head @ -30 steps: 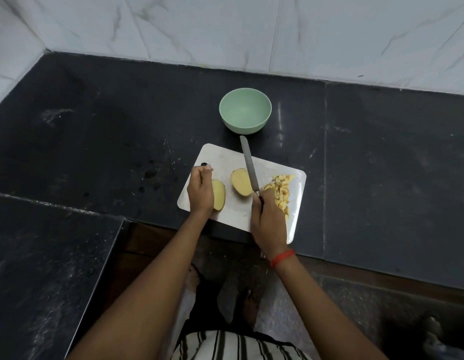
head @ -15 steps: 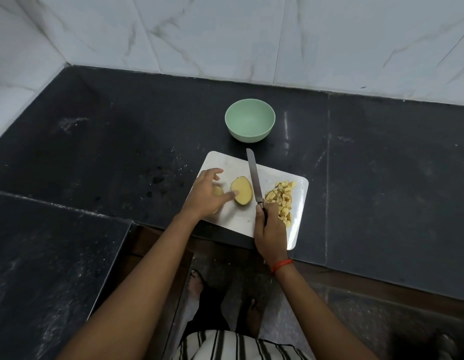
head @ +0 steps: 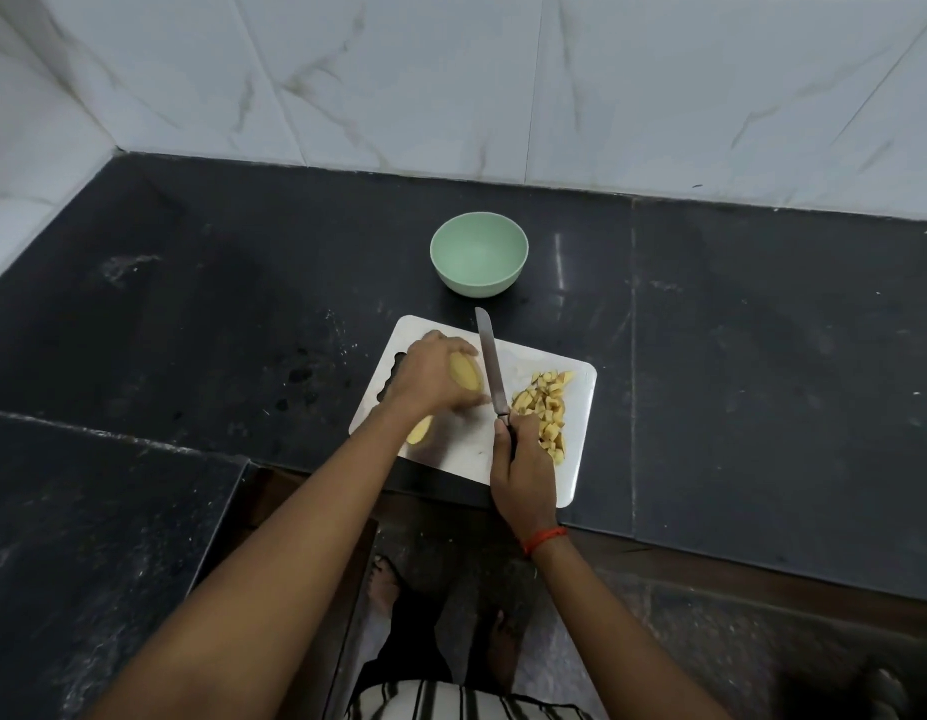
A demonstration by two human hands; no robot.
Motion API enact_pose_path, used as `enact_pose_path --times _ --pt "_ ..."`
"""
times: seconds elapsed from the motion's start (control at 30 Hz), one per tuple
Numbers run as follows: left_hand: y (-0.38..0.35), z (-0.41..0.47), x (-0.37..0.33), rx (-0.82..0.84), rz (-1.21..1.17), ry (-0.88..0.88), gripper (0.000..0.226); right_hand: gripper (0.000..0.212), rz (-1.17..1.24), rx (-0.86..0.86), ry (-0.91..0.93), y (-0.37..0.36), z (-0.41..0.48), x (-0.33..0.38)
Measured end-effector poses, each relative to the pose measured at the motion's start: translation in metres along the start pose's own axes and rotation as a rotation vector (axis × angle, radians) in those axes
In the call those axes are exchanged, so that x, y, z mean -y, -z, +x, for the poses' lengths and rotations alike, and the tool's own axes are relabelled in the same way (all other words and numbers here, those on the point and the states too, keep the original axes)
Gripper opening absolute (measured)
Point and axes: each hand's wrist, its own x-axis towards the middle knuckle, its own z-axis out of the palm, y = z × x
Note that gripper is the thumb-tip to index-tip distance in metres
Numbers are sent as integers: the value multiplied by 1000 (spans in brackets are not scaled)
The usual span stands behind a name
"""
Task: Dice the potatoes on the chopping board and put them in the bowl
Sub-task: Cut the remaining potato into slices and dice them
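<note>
White chopping board [head: 464, 452] sits dead centre on the black stone tabletop [head: 243, 304], and both hands are at work over it. The left hand [head: 430, 379], over the board's upper left part, has its fingers curled round a potato half [head: 465, 380], with pale yellow flesh peeking out on the right side of the grip. Whether that half rests on the board or hangs just clear of it is hard to call, as there's some blur there.

Right beside it is the knife [head: 490, 366], its blade running up the middle of the board with the tip pointing toward the top of the frame. The right hand [head: 524, 472], lower centre, is wrapped firmly round the knife's dark handle, and there's a red thread [head: 545, 537] on that wrist.

To the right of the blade, a heap of diced potato [head: 547, 407] lies on the board's right side, just beside the right hand's knuckles. A second potato half [head: 420, 431] sits at the board's lower left edge, partly tucked under the left forearm. Above the board, near it but apart, the pale green bowl [head: 477, 285] stands on the tabletop.

White marbled tiles [head: 451, 70] fill the top of the frame. At the bottom are bare feet [head: 386, 584] on the floor and a striped garment [head: 451, 701].
</note>
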Motion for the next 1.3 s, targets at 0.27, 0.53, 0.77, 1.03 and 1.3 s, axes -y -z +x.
enact_pose_path --times 0.27,0.53,0.77,1.03,1.3 --pt "7 29 33 -200 -254 54 80 14 -10 -3 17 -3 1 -7" --pt "22 7 54 -298 -302 14 63 14 -9 -2 23 -3 1 -7" --pt "36 -40 66 173 -136 0 69 7 -11 -7 38 -5 1 -10" --pt "10 -35 49 127 -103 -1 51 12 -13 -5 34 -5 0 -7" --pt "-19 -48 40 108 -117 -157 62 5 9 -12 47 -4 0 -9"
